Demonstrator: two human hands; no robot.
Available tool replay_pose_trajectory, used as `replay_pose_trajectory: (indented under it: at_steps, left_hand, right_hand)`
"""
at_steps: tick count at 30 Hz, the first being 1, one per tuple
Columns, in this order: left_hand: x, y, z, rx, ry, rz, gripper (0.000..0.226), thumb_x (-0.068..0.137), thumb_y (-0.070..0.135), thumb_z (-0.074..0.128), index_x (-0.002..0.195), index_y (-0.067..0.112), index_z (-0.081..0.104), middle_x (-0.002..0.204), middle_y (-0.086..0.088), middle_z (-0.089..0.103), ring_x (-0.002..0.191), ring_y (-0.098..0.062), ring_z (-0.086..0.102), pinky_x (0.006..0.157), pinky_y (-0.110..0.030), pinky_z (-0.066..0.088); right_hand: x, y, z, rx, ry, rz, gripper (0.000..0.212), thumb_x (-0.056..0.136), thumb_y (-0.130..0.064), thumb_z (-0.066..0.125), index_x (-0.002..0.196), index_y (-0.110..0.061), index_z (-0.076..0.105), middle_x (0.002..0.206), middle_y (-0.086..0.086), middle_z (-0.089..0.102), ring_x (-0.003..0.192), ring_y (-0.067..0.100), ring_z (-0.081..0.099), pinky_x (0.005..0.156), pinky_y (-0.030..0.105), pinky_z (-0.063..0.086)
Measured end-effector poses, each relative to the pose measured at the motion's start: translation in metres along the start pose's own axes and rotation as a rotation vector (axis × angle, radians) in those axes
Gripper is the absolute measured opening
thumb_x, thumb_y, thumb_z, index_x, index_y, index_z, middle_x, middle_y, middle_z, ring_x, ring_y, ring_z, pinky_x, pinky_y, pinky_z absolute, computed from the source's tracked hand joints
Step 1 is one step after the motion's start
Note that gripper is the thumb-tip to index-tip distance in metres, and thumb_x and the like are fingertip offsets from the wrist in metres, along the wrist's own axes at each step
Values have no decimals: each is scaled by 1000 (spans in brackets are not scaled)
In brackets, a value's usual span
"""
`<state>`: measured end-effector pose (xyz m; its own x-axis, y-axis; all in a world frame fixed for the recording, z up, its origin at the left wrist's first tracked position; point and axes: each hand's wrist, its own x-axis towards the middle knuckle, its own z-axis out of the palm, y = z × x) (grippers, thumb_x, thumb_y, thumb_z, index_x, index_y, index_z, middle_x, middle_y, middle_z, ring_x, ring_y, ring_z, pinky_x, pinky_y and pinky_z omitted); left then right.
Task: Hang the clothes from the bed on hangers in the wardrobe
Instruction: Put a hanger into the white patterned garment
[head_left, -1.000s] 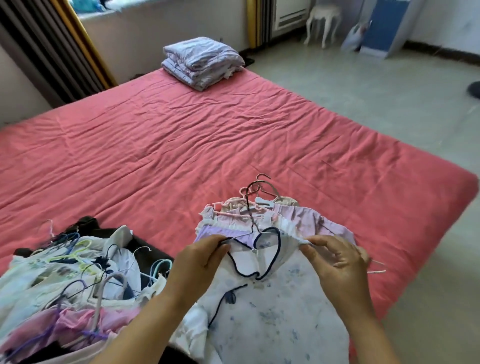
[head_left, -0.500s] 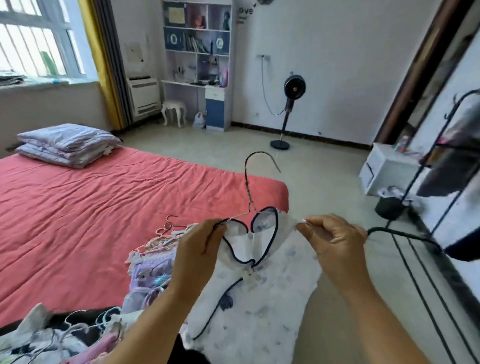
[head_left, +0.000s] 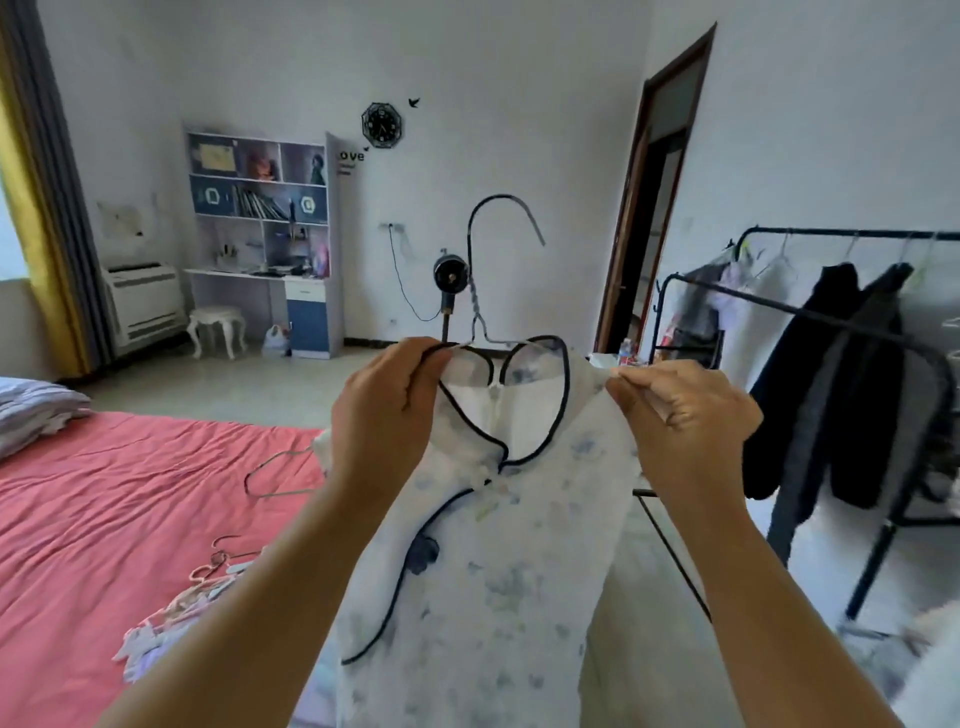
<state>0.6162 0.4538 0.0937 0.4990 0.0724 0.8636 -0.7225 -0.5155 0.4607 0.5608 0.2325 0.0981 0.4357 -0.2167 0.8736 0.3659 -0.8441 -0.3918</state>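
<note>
View has swung up from the bed (head_left: 130, 499) toward the clothes rack (head_left: 841, 317) at right, dark coats hanging there. The white floral dress (head_left: 498, 561), a second ago lying at the bed's near edge, is now lifted clear and held upright off the bed's right edge, facing the rack. Wire hanger (head_left: 480, 270) sits inside the collar, hook up. Left hand (head_left: 387, 415) pinches the left shoulder, right hand (head_left: 680, 410) pinches the right. Dressing on the hanger looks done; carrying to the rail likely comes next. Other hangered clothes (head_left: 176, 613) lie at the bed's near edge.
</note>
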Motion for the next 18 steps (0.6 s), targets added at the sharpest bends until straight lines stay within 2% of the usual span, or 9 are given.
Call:
replay_pose_trajectory:
  at_steps: [1,2,4,6,8,9,13,16,18]
  left_hand:
    - [-7,11,-3,5,-6,-5,27,90,34,49,97,17,69,79,6,68,70,-18,60,60,-31,47]
    - [-15,19,-5,16,-14,-13,26,90,34,50,97,18,69,79,6,68,69,-18,60,59,-30,47]
    - [-37,36,-10,56,-22,-49,21,92,30,54,96,17,70,77,5,68,66,-17,57,54,-24,42]
    - [-58,53,-16,126,-31,-125,17,93,25,57,92,14,70,71,4,64,63,-19,55,51,-22,36]
    - [-79,73,-26,157,-73,-214,18,93,24,56,89,13,69,63,6,58,58,-18,53,49,-24,33]
    - [-90,82,-32,160,-100,-255,18,93,24,56,89,12,68,60,7,56,55,-16,51,49,-25,32]
    - [-129,118,-60,212,-196,-343,20,92,23,56,83,10,68,57,3,55,54,-17,48,50,-27,34]
    - [-154,142,-75,196,-300,-364,22,91,21,57,76,6,64,53,4,49,51,-17,45,50,-28,30]
    - [-167,160,-81,143,-378,-365,25,90,20,58,70,5,59,50,4,43,51,-19,42,48,-30,28]
  right_hand:
    - [-5,-1,-9,-49,-8,32,35,83,-52,51,90,-26,73,87,-5,67,92,20,61,98,50,33]
    - [-12,-3,-15,-101,-24,67,38,82,-53,50,93,-24,73,93,-5,67,96,19,59,98,38,25]
    - [-33,-9,-30,-164,-48,108,37,81,-49,54,99,-22,71,102,-4,65,103,19,55,87,25,16]
    - [-57,-21,-47,-144,-74,123,34,78,-41,58,102,-19,69,103,-3,64,103,20,55,88,26,20]
    - [-82,-39,-64,-65,-137,110,33,78,-35,59,103,-16,68,102,-3,64,102,18,56,91,35,35]
    - [-95,-50,-73,-3,-198,118,33,79,-34,59,105,-16,68,102,-5,64,101,15,56,91,35,41]
    - [-136,-84,-105,174,-399,186,29,85,-25,67,112,-14,65,98,-9,62,96,9,56,84,19,43]
    - [-153,-100,-127,200,-420,245,30,85,-24,66,113,-15,63,98,-9,60,89,5,56,72,7,40]
    - [-160,-108,-145,207,-416,293,32,85,-25,66,115,-15,62,99,-7,61,88,7,57,70,7,40]
